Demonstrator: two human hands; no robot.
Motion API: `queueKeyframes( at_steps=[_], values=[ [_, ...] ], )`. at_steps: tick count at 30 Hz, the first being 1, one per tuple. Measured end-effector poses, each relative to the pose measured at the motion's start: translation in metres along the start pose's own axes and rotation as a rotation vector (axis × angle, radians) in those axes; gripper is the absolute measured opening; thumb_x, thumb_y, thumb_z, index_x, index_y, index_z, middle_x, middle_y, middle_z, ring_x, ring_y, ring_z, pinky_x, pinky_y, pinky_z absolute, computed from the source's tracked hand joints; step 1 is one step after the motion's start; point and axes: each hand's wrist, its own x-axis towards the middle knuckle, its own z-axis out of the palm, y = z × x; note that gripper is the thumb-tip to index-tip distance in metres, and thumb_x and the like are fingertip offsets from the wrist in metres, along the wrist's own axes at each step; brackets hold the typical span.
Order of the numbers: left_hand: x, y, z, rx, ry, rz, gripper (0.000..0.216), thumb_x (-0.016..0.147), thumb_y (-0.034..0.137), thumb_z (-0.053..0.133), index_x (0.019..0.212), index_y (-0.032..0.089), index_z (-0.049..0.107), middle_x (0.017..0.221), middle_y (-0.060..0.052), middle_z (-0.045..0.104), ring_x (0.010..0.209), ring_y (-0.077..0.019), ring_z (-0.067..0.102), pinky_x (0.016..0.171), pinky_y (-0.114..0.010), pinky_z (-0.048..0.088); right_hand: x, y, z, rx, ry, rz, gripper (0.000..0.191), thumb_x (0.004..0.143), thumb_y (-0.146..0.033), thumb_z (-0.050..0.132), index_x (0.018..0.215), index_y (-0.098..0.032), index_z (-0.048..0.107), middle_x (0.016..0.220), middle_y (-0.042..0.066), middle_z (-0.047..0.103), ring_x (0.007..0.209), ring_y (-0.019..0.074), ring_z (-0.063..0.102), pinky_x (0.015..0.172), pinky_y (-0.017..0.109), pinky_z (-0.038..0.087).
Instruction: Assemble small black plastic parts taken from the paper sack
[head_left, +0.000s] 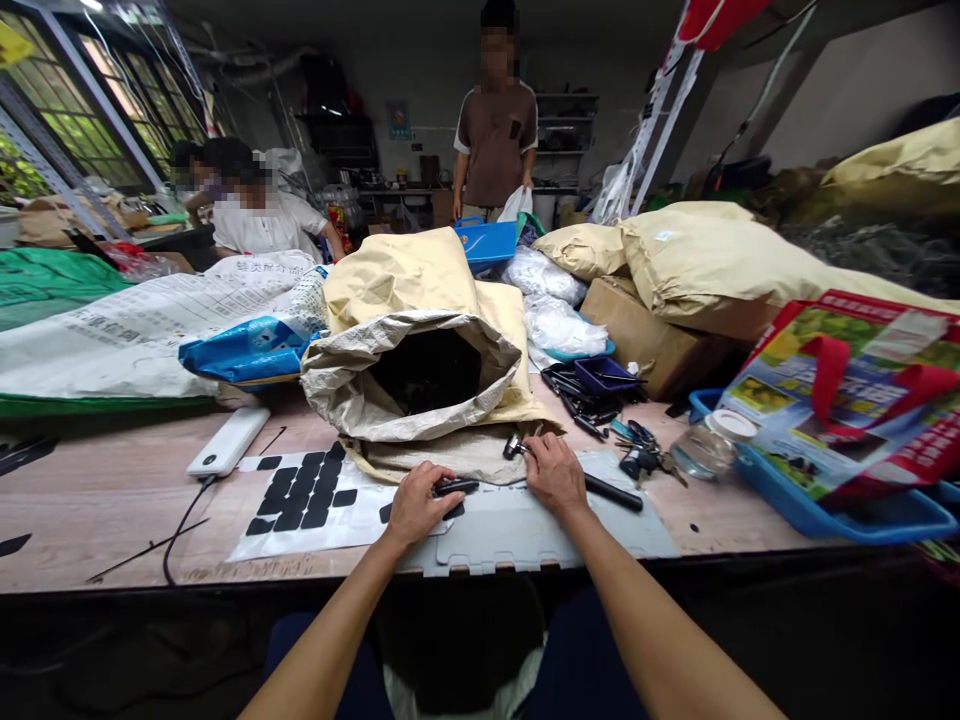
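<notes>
My left hand (420, 505) is closed around a short black tube-like piece (457, 487), just above the grey mat at the table's front. Its exact kind is hard to make out. My right hand (555, 472) is wrapped over a hammer (613, 492); the metal head pokes out at the left and the black grip at the right. Beneath both hands lies a grey mat (495, 530). A white sheet with black rounded stickers (300, 490) is left of my left hand. Right in front, an open beige sack (420, 275) faces me, its inside dark.
A white power bank (229, 440) with a cable lies left. Black parts (581, 395), keys (637, 440), a clear jar (709, 445) and a blue basket (840, 510) holding a shopping bag stand right. One person (499, 130) stands opposite; others sit at the back left.
</notes>
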Motion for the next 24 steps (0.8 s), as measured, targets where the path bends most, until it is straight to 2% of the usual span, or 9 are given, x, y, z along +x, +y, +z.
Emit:
queueKeyframes(
  at_steps=[8,12,15,17,20,24],
  values=[
    [0.001,-0.001,0.002,0.011,-0.008,0.001,0.019,0.08,0.035,0.076,0.096,0.024,0.073,0.091,-0.002,0.067,0.088,-0.0204,0.06,0.079,-0.031,0.043,0.0,0.005,0.003,0.009,-0.001,-0.024,0.022,0.093,-0.023,0.055,0.112,-0.022,0.067,0.1,0.007,0.059,0.096,0.0216,0.049,0.086,0.032,0.037],
    [0.002,-0.002,0.001,-0.004,-0.018,-0.025,0.018,0.079,0.034,0.076,0.093,0.023,0.072,0.091,-0.003,0.067,0.089,-0.0207,0.059,0.079,-0.031,0.043,0.004,0.002,-0.006,0.033,-0.007,-0.042,0.022,0.094,-0.021,0.052,0.11,-0.022,0.068,0.097,0.007,0.06,0.094,0.0214,0.051,0.085,0.031,0.039],
    [0.003,-0.003,0.001,-0.029,-0.032,-0.047,0.018,0.078,0.033,0.077,0.091,0.022,0.072,0.09,-0.002,0.067,0.088,-0.0204,0.059,0.081,-0.031,0.043,0.004,-0.018,-0.018,0.134,0.082,-0.002,0.025,0.098,-0.025,0.047,0.113,-0.023,0.068,0.099,0.007,0.061,0.095,0.0212,0.054,0.087,0.031,0.042],
    [0.004,-0.004,0.002,-0.043,-0.035,-0.052,0.018,0.077,0.032,0.077,0.091,0.022,0.072,0.09,-0.002,0.067,0.088,-0.0202,0.059,0.082,-0.031,0.043,0.001,-0.038,-0.026,0.297,0.097,-0.008,0.029,0.101,-0.027,0.044,0.119,-0.023,0.066,0.102,0.007,0.062,0.098,0.0198,0.057,0.09,0.03,0.044],
    [0.005,-0.005,0.002,-0.054,-0.034,-0.052,0.018,0.077,0.031,0.078,0.092,0.023,0.073,0.09,-0.001,0.066,0.089,-0.0199,0.059,0.084,-0.032,0.043,-0.008,-0.069,-0.032,0.472,0.016,-0.079,0.031,0.103,-0.029,0.041,0.12,-0.023,0.066,0.099,0.006,0.063,0.095,0.0182,0.06,0.09,0.028,0.047],
    [0.004,-0.005,0.002,-0.06,-0.026,-0.05,0.018,0.077,0.032,0.08,0.091,0.023,0.074,0.088,-0.001,0.065,0.087,-0.0193,0.058,0.081,-0.03,0.042,-0.021,-0.096,-0.036,0.504,-0.057,-0.113,0.032,0.103,-0.03,0.041,0.12,-0.024,0.067,0.097,0.006,0.063,0.091,0.0183,0.061,0.087,0.029,0.048]
  ],
)
